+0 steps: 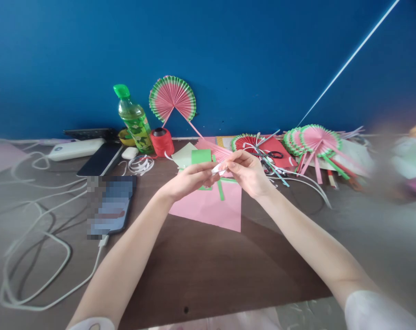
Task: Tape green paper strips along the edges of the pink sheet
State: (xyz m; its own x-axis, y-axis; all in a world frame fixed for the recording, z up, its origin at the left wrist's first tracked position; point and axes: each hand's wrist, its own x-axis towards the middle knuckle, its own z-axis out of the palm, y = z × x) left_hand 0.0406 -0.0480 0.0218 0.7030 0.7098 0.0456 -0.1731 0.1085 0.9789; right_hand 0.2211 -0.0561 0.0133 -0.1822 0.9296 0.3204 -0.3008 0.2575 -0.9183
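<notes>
My left hand [190, 179] and my right hand [247, 172] meet above the brown table [208, 270], fingers pinched together on a small white strip [217, 169]. A pleated pink paper piece [217, 153] runs up and back from between the hands; which hand holds it I cannot tell. Under the hands lies a flat pink paper sheet [213, 206] with green strips [220, 189] on it. A green paper square [201, 156] lies just behind my left hand.
A phone [109, 206] on a white cable [39, 256] lies at the left. At the back stand a green bottle [134, 119], a red spool [161, 141] and a pink-green paper fan [172, 98]. More fans [314, 140], scissors [274, 155] and paper scraps lie at the right.
</notes>
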